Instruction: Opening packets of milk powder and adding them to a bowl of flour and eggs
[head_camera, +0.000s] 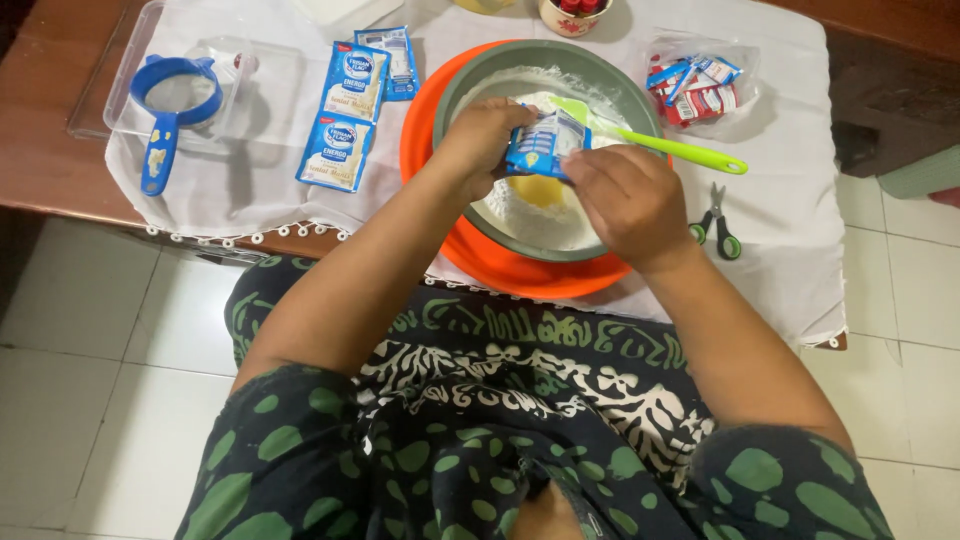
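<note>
White cloth (790, 160) is covering a wooden table (40, 150) above pale floor tiles, and on it an orange basin (520, 268) is holding a grey bowl (470, 75) of flour with a yellow patch. Over the bowl, the left hand (480, 145) and the right hand (625, 200) are both pinching a small blue sachet (545, 145), fingers clenched on its edges. A green spatula (680, 150) is leaning out toward 3 o'clock, scissors (718, 222) are lying at 4 o'clock, three more sachets (350, 110) and a blue sieve (165, 110) are sitting at 9 o'clock.

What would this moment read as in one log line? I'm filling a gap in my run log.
left hand: holds sachet | right hand: on sachet | sachet: over bowl | spatula: in bowl | scissors: on cloth
</note>
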